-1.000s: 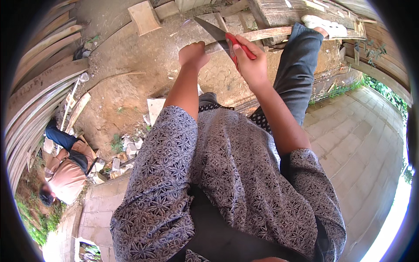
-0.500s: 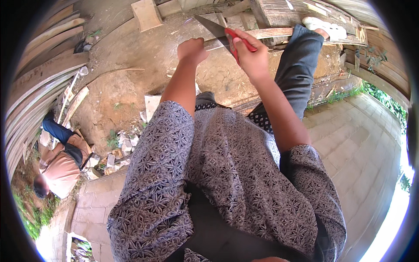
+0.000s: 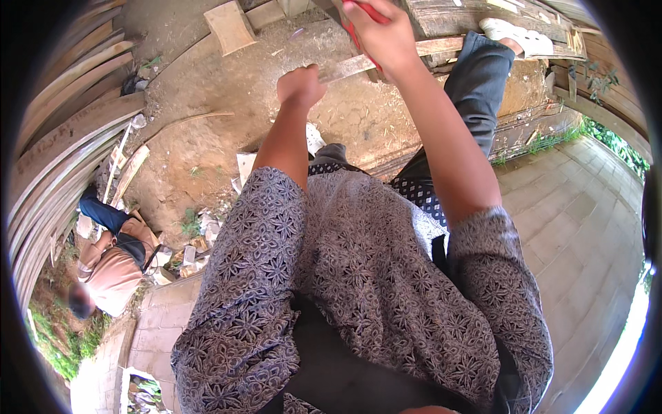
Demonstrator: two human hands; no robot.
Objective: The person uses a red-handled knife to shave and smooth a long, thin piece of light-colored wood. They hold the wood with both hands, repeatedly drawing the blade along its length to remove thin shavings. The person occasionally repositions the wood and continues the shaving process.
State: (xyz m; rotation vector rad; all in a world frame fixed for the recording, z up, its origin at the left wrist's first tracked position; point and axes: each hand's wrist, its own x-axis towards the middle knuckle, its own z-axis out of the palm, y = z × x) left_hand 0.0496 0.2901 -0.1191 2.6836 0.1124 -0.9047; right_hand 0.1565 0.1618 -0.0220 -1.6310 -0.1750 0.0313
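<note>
At the top of the view my right hand is wrapped round the red handle of a handsaw. Its grey blade runs up and is cut off by the top edge. The saw lies across a long, thin wooden strip; whether its teeth touch the wood I cannot tell. My left hand is closed on the strip's left end. To the right, the strip passes behind my right hand and on to my raised leg. My foot in a white clog rests on weathered timber.
A short board lies on the bare soil ahead. Stacked planks line the left side. Another person sits or crouches at the lower left, near broken rubble. Block paving spreads to the right.
My right hand with the saw has moved up and slightly left, carrying much of the blade out of view. My left hand stays on the strip, slightly lower in the picture.
</note>
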